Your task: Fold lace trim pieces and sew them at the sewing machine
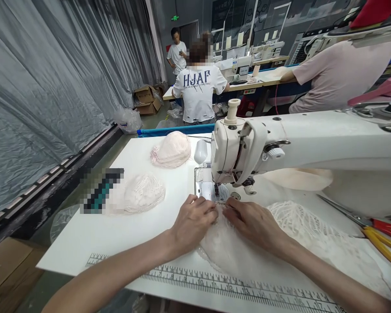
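Observation:
My left hand point(193, 219) and my right hand point(252, 221) rest side by side on a piece of pale pink lace fabric point(313, 243), fingers curled and pressed down on it just in front of the needle. The fabric edge lies under the presser foot point(219, 191) of a white sewing machine point(299, 143). The lace spreads out to the right under my right forearm. Both hands pinch the fabric close to the metal needle plate point(204, 188).
Two finished pink lace cups point(172, 150) point(143, 193) lie on the white table point(94, 234) to the left. Scissors with red and yellow handles point(378, 232) lie at right. A printed ruler point(215, 284) runs along the front edge. Other people work at benches behind.

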A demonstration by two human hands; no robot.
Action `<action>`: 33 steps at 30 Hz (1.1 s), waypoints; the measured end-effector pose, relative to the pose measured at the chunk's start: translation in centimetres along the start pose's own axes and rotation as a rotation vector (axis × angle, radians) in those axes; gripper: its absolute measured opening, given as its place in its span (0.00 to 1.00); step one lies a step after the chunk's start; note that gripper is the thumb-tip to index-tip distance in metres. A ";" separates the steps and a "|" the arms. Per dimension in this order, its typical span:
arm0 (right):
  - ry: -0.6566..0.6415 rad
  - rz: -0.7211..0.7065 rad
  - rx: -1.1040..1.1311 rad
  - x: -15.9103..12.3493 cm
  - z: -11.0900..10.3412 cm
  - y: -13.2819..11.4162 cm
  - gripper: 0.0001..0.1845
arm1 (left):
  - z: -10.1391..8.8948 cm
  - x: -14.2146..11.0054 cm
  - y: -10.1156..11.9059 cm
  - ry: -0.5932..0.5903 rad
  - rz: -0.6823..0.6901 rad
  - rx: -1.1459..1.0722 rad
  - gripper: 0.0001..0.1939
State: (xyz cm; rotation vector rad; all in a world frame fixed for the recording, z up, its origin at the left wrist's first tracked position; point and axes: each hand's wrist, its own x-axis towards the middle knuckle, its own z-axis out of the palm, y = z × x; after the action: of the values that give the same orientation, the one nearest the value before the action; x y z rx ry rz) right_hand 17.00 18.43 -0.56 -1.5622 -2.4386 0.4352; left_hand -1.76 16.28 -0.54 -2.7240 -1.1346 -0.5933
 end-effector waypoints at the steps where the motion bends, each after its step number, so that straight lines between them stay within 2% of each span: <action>1: 0.005 0.005 -0.016 0.0 0.0 -0.1 0.10 | 0.2 0.0 -0.2 -0.013 -0.001 0.021 0.09; 6: 0.086 -0.024 -0.136 0.0 0.7 -0.1 0.09 | 0.3 0.3 -0.5 -0.066 0.021 0.101 0.10; 11: 0.369 -0.221 -0.331 -0.3 0.9 0.6 0.10 | -0.1 0.7 -0.7 -0.163 0.023 0.103 0.10; 14: 0.467 -0.347 -0.390 -0.9 0.1 0.6 0.13 | -0.3 0.9 -0.8 -0.208 0.022 0.107 0.10; 18: 0.424 -0.519 -0.328 -2.3 -0.6 0.1 0.16 | -0.4 1.1 -0.7 -0.227 0.020 0.119 0.08; 21: 0.375 -0.533 -0.354 -2.6 -0.5 0.4 0.19 | -0.2 1.3 -0.7 -0.238 -0.010 0.141 0.06; 25: 0.386 -0.546 -0.413 -0.9 -0.3 2.0 0.18 | 0.7 2.2 -1.5 -0.225 -0.067 0.194 0.04; 29: 0.390 -0.566 -0.459 1.5 0.0 3.9 0.21 | 1.6 3.8 -3.3 -0.212 -0.134 0.226 0.05; 33: 0.392 -0.562 -0.429 2.2 0.2 4.6 0.20 | 1.7 4.8 -4.7 -0.179 -0.179 0.203 0.08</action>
State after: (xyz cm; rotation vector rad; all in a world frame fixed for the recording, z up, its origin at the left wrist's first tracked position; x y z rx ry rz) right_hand 19.89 22.20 -2.35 -0.8776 -2.5832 -0.4708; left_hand -1.47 23.25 -0.27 -2.5596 -1.4071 -0.2395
